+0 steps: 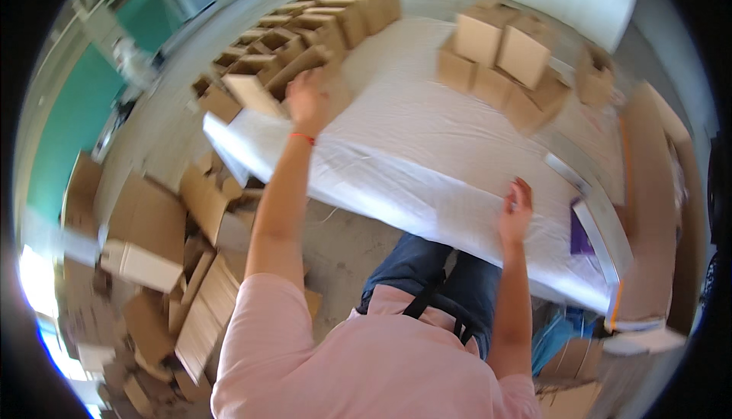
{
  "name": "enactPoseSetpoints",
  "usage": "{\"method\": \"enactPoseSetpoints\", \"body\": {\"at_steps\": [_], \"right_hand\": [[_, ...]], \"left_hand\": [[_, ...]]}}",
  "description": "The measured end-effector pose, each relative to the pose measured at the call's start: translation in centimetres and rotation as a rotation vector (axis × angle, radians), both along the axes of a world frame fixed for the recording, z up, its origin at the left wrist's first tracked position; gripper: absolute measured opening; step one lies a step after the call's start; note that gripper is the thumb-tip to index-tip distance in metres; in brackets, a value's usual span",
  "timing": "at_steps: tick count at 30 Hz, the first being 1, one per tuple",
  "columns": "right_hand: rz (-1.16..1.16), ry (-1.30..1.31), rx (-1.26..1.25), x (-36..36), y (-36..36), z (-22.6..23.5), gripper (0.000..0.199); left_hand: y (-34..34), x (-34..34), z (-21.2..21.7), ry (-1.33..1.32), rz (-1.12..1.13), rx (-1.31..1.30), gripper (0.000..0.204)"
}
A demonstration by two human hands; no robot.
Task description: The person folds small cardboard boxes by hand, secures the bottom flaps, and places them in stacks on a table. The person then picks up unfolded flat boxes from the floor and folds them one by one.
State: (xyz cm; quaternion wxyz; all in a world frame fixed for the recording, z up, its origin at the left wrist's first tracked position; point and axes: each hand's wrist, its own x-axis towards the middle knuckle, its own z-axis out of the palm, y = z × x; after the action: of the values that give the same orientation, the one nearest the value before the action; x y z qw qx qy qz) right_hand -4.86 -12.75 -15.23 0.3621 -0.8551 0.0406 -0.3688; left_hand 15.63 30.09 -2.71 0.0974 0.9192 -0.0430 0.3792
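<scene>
My left hand (307, 102) reaches out to the far left of the white-covered table. Its fingers are closed on the near edge of an open brown cardboard box (332, 97), which is blurred and stands at the end of a row of similar boxes (305, 32). My right hand (516, 209) hovers over the near right part of the white table cover (404, 137). Its fingers are loosely bent and apart, with nothing seen in them. The underside of the left fingers is hidden.
Stacked cardboard boxes (503, 57) stand at the table's back right. A long grey-white strip (598, 221), a purple item (581, 228) and a tall cardboard panel (648, 205) line the right side. Loose cartons (149, 228) pile up on the floor at left.
</scene>
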Motion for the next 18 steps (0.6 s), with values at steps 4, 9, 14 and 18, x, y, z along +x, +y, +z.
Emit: {"method": "enactPoseSetpoints", "body": {"at_steps": [4, 9, 14, 18], "right_hand": [[0.024, -0.002, 0.029, -0.5, -1.0, -0.3, 0.024], [0.078, 0.006, -0.004, -0.1, -1.9, -0.9, 0.024], [0.099, 0.013, 0.016, 0.5, -3.5, -2.1, 0.026], [0.117, -0.013, -0.005, 1.1, -3.9, -2.6, 0.028]], "left_hand": [[-0.9, -10.0, -1.0, -0.077, -0.125, -0.097, 0.057], [5.4, -25.4, -0.8, 0.095, 0.077, -0.419, 0.042], [19.2, -34.1, 2.6, -0.419, 0.538, -0.521, 0.052], [28.1, -36.4, 8.7, -0.590, 0.869, -0.111, 0.057]]}}
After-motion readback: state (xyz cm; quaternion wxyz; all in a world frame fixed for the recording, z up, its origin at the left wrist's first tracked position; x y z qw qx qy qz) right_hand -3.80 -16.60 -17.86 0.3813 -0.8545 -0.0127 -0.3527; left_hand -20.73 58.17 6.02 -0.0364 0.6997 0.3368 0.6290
